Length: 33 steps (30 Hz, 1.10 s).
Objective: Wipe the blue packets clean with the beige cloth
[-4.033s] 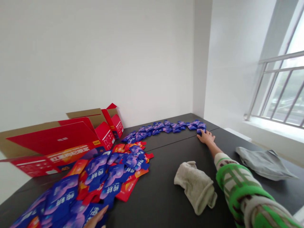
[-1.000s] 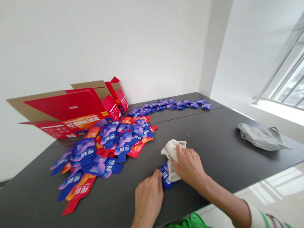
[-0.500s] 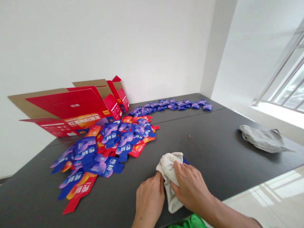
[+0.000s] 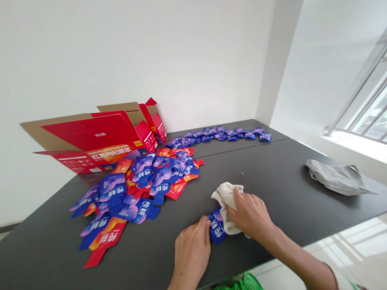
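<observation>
Blue sachet [image 4: 216,229] lies flat on the dark table [image 4: 272,173], pinned at its near edge by the fingertips of the left hand [image 4: 192,251], which rests palm-down with its fingers together. Just right of that grip, the right hand [image 4: 252,217], wrist bent and forearm angled in from the lower right, presses a bunched cream cloth [image 4: 227,201] onto the sachet's far side, fingers curled over it.
</observation>
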Each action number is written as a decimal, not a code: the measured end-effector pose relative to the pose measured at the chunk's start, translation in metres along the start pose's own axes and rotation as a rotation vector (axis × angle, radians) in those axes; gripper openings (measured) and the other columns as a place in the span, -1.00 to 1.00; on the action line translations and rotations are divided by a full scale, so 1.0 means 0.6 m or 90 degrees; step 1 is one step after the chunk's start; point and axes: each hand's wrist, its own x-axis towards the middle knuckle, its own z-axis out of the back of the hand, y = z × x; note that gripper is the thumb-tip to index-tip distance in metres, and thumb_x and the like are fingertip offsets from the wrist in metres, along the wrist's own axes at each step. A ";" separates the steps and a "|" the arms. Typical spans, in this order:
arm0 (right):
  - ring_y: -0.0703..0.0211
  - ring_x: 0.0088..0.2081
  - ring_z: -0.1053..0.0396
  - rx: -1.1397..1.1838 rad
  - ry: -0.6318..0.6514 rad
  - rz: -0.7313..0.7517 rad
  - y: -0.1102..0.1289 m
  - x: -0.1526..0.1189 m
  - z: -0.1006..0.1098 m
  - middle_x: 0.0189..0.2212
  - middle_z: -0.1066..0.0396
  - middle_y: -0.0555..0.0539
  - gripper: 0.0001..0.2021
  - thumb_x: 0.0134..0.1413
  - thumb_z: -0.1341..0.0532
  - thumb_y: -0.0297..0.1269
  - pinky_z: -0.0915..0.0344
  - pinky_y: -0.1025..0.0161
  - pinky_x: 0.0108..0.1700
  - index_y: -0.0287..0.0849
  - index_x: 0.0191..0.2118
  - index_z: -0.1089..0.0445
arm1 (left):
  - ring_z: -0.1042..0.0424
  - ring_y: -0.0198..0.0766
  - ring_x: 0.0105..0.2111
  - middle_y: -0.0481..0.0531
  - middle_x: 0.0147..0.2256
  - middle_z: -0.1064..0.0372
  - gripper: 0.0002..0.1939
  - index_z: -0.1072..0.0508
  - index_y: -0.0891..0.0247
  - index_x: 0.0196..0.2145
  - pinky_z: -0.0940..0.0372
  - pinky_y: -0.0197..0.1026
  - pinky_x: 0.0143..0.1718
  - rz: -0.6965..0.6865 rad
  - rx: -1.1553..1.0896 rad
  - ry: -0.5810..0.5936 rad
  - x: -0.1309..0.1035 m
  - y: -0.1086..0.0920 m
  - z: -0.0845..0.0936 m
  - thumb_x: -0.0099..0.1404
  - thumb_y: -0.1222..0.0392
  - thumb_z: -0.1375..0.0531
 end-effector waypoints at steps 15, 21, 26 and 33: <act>-0.05 -0.25 -0.43 0.043 0.007 -0.163 -0.091 0.069 0.007 -0.30 -0.43 -0.20 -0.68 0.19 -0.02 -0.04 -0.17 0.21 -0.33 -0.22 -0.16 -0.23 | -0.48 -0.14 -0.29 0.00 -0.32 -0.50 -0.60 -0.41 0.12 -0.16 -0.19 -0.23 -0.34 0.016 -0.043 -0.036 -0.005 0.004 -0.002 0.45 0.09 0.20; -0.11 -0.08 -0.30 0.050 -0.143 -0.192 -0.153 0.075 -0.009 -0.14 -0.33 -0.27 -0.59 0.17 -0.07 -0.05 -0.20 0.10 -0.16 -0.28 -0.02 -0.21 | -0.45 -0.24 -0.41 -0.03 -0.50 -0.44 -0.60 -0.41 0.18 -0.23 -0.16 -0.27 -0.37 0.006 -0.228 -0.155 -0.006 0.017 0.000 0.44 0.05 0.18; 0.05 0.09 -0.16 0.254 -0.211 0.120 -0.104 0.042 0.022 0.06 -0.20 -0.16 -0.57 0.21 -0.06 -0.15 -0.12 0.09 0.11 -0.11 0.16 -0.12 | -0.37 -0.33 -0.54 -0.09 -0.59 -0.32 -0.61 -0.35 0.20 -0.41 -0.11 -0.30 -0.44 -0.070 -0.373 -0.231 -0.010 0.023 -0.001 0.43 0.01 0.12; 0.09 -0.18 -0.37 0.469 0.050 0.245 -0.072 0.020 0.024 -0.19 -0.42 -0.08 -0.63 0.13 -0.14 0.00 -0.33 0.24 -0.17 -0.09 -0.02 -0.33 | -0.30 -0.38 -0.52 -0.10 -0.59 -0.25 -0.61 -0.24 0.23 -0.51 -0.11 -0.35 -0.42 -0.071 -0.443 -0.235 -0.033 0.011 0.028 0.43 0.06 0.10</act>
